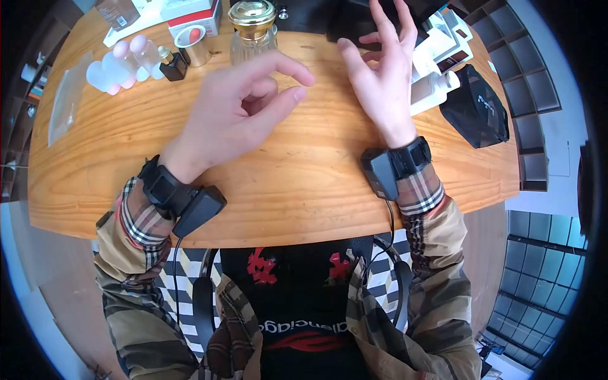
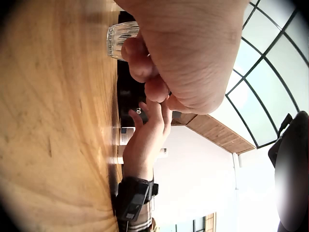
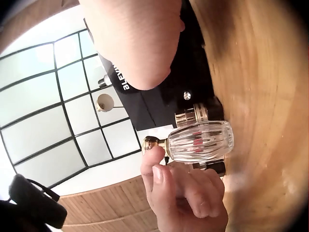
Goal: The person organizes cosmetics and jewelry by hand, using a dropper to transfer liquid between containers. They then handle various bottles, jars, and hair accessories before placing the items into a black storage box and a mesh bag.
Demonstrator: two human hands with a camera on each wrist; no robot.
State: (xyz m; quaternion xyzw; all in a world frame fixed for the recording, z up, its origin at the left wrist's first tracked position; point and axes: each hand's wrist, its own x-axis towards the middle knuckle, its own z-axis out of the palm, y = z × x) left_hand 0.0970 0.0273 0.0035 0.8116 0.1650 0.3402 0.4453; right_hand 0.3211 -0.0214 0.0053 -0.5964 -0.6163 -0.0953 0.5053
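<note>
My left hand (image 1: 237,111) hovers over the wooden table with nothing in it. Its index finger and thumb reach forward with a gap between their tips, while the other fingers curl loosely. Just beyond it stands a ribbed clear glass bottle (image 3: 203,142) with a gold cap (image 1: 252,12); in the right wrist view the fingertips overlap its neck. My right hand (image 1: 386,79) is held up at the far right side, fingers spread and holding nothing. Its fingertips overlap a black box (image 3: 193,58) with white lettering at the back. The left wrist view shows both hands apart.
At the back left are pink-capped bottles (image 1: 144,54), a small dark bottle (image 1: 172,65), a metallic cup (image 1: 193,47) and a red-and-white box (image 1: 196,19). To the right lie a white bottle (image 1: 434,88), white boxes and a black pouch (image 1: 475,107). A clear plastic bag (image 1: 66,104) lies far left.
</note>
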